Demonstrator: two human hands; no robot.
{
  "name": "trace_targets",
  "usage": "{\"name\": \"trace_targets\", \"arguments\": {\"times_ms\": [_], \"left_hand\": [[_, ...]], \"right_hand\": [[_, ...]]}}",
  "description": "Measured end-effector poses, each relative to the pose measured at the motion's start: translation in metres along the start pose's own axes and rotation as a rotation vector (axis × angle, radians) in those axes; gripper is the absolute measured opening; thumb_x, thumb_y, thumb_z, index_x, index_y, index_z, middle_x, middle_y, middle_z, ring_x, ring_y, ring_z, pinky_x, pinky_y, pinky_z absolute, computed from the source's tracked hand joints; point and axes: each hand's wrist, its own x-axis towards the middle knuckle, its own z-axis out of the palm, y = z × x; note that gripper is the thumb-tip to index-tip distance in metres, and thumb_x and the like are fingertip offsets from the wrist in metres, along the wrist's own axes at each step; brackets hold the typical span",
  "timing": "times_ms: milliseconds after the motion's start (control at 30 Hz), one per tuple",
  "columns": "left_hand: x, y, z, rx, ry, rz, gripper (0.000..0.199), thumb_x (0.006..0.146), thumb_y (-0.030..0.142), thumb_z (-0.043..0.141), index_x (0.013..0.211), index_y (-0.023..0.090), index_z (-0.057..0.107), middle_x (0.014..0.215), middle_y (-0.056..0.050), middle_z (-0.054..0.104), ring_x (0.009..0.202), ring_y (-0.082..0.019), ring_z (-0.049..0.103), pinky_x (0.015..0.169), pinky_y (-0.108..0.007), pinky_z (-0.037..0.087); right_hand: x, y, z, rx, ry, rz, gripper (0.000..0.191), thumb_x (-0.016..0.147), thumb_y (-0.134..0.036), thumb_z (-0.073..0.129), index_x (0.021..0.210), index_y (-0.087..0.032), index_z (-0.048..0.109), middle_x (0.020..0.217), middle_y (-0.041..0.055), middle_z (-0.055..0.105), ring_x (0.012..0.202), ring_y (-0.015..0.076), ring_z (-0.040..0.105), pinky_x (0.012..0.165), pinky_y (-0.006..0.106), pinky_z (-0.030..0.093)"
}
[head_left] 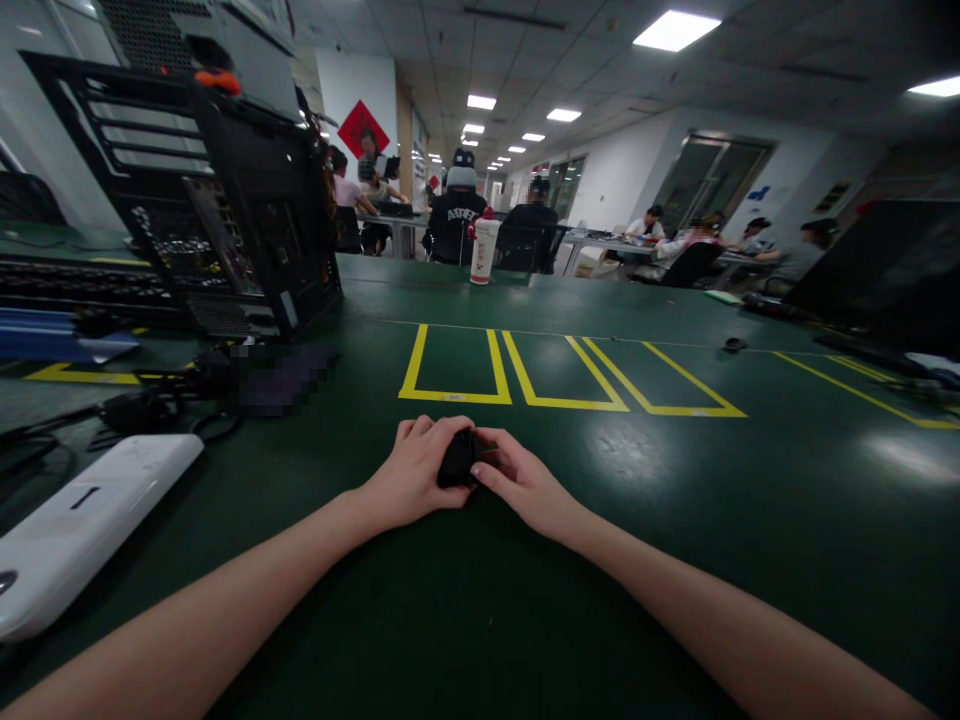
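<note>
A small black object (456,460) rests on or just above the green tabletop (480,620), between my two hands; its kind I cannot make out. My left hand (420,462) is closed around its left side, thumb in front and fingers behind. From the right, my right hand (525,485) meets it with thumb and fingertips, closed on its edge. The fingers cover much of the object. Just beyond the hands, yellow tape outlines (455,398) mark the table.
At left stand a black open computer case (255,220), dark cables (135,408) and a long white device (97,520). A paper cup (484,252) stands at the table's far edge. A dark monitor (885,260) is at right. Several people sit at tables beyond.
</note>
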Motion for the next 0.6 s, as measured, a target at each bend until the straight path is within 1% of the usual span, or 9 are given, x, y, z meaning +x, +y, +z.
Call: {"name": "trace_targets", "arguments": {"times_ms": [133, 267, 333, 400, 500, 600], "left_hand": [[0.0001, -0.0002, 0.0001, 0.012, -0.006, -0.002, 0.056, 0.069, 0.030, 0.059, 0.117, 0.023, 0.032, 0.104, -0.005, 0.049, 0.091, -0.023, 0.044, 0.084, -0.039, 0.030], [-0.0005, -0.0022, 0.0020, 0.017, 0.016, 0.007, 0.056, 0.070, 0.031, 0.059, 0.117, 0.024, 0.032, 0.105, -0.005, 0.049, 0.091, -0.023, 0.045, 0.083, -0.039, 0.031], [-0.0005, -0.0027, 0.0028, 0.020, 0.016, 0.008, 0.054, 0.070, 0.031, 0.059, 0.117, 0.023, 0.032, 0.104, -0.005, 0.049, 0.091, -0.023, 0.045, 0.083, -0.038, 0.030], [-0.0001, -0.0030, 0.0038, 0.020, 0.014, 0.007, 0.054, 0.070, 0.031, 0.059, 0.117, 0.023, 0.032, 0.105, -0.005, 0.049, 0.091, -0.023, 0.045, 0.083, -0.039, 0.030], [0.0008, -0.0040, 0.0062, 0.025, 0.043, 0.003, 0.056, 0.067, 0.030, 0.061, 0.115, 0.024, 0.033, 0.104, -0.004, 0.050, 0.089, -0.023, 0.044, 0.082, -0.039, 0.030], [0.0011, -0.0061, 0.0091, 0.037, 0.053, 0.010, 0.057, 0.066, 0.029, 0.061, 0.116, 0.024, 0.033, 0.102, -0.004, 0.050, 0.089, -0.023, 0.044, 0.082, -0.039, 0.030]], "right_hand": [[-0.0012, -0.0012, -0.0015, 0.048, -0.037, -0.040, 0.030, 0.077, -0.018, 0.055, 0.104, -0.024, 0.044, 0.107, 0.0029, 0.050, 0.103, 0.0183, 0.051, 0.083, 0.035, 0.046], [-0.0009, -0.0033, -0.0013, 0.123, -0.031, -0.023, 0.023, 0.078, -0.021, 0.054, 0.099, -0.023, 0.045, 0.101, 0.0016, 0.052, 0.096, 0.0174, 0.055, 0.077, 0.033, 0.049], [-0.0002, -0.0030, -0.0007, 0.126, -0.024, -0.019, 0.023, 0.079, -0.020, 0.053, 0.100, -0.024, 0.045, 0.102, 0.0019, 0.052, 0.096, 0.0173, 0.055, 0.078, 0.033, 0.049], [0.0004, -0.0016, -0.0003, 0.091, -0.007, -0.013, 0.028, 0.079, -0.019, 0.053, 0.105, -0.024, 0.044, 0.108, 0.0029, 0.050, 0.100, 0.0178, 0.053, 0.081, 0.035, 0.048], [0.0008, 0.0012, -0.0004, 0.040, -0.004, -0.008, 0.036, 0.079, -0.018, 0.052, 0.112, -0.025, 0.041, 0.114, 0.0044, 0.047, 0.105, 0.0186, 0.049, 0.085, 0.037, 0.045], [0.0003, 0.0024, -0.0011, 0.050, -0.032, -0.044, 0.033, 0.078, -0.016, 0.054, 0.108, -0.024, 0.043, 0.110, 0.0038, 0.049, 0.106, 0.0182, 0.049, 0.084, 0.035, 0.045]]}}
